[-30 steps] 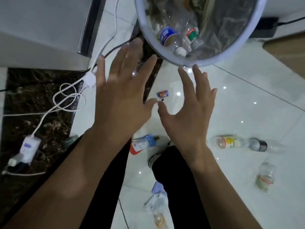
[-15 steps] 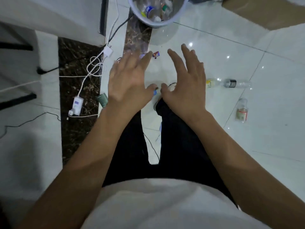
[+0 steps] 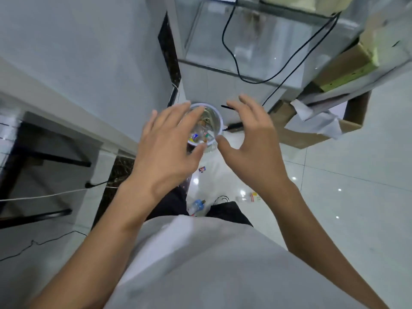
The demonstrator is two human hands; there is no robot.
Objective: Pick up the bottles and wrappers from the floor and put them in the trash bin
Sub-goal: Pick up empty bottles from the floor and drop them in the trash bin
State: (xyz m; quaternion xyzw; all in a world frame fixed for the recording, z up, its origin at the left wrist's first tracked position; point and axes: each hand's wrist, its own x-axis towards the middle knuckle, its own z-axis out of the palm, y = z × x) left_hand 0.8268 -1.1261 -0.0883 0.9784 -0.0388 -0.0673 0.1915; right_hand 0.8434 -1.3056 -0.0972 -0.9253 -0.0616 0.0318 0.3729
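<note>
Trash bin, part-filled, on the floor; litter outstanding.
Hands: left hand and right hand both spread, empty, raised over the bin. Blue-labelled bottle between the legs; yellow-labelled bottle rightward; small wrapper nearer the bin. Risk: bottles roll if nudged; wrapper, flat on glossy floor, may slip a pinch.

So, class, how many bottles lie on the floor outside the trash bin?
2: a blue-labelled bottle between the legs, a yellow-labelled bottle beside the right forearm; more may be hidden.
</note>
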